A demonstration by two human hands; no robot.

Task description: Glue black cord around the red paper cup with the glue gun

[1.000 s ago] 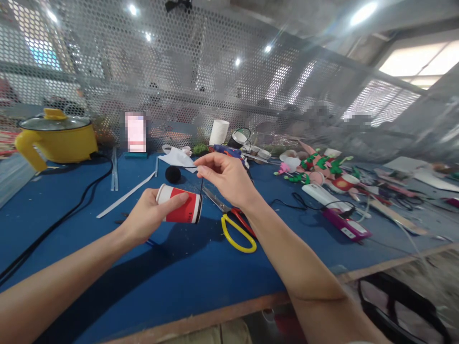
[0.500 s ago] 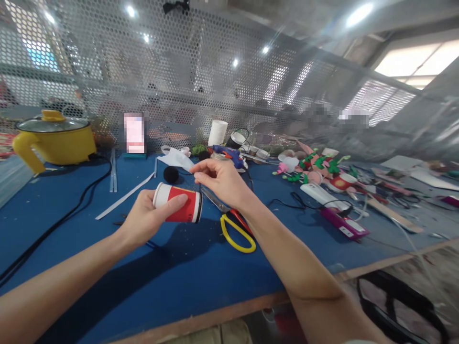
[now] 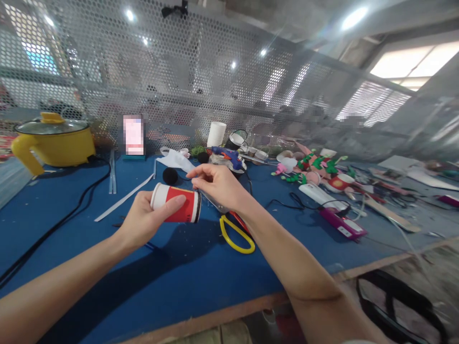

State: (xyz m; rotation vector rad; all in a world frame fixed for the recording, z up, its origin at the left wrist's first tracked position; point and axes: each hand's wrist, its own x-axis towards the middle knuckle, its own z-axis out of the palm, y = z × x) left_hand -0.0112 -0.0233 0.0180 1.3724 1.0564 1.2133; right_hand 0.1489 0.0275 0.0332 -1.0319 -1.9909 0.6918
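Head: cup [image 3: 189, 205] inside table edge [image 3: 201, 321]

The right hand [image 3: 218, 188] partly hides the scissors [image 3: 224, 229] from my remote view; pixelation masks the phone [image 3: 133, 136], and I cannot read the tiny lettering [image 3: 187, 218] on the paper cup [image 3: 190, 204].

Place: craft workshop, by the look of it. You have a worn blue bench [image 3: 201, 286] carrying scissors [image 3: 239, 249], a blue glue gun [image 3: 226, 155], stacked white cups [image 3: 216, 134], a power strip [image 3: 343, 224] and a heap of coloured craft pieces [image 3: 311, 167]. Perforated metal screen [image 3: 172, 71] faces you; bright ceiling lamp [image 3: 354, 18] overhead.
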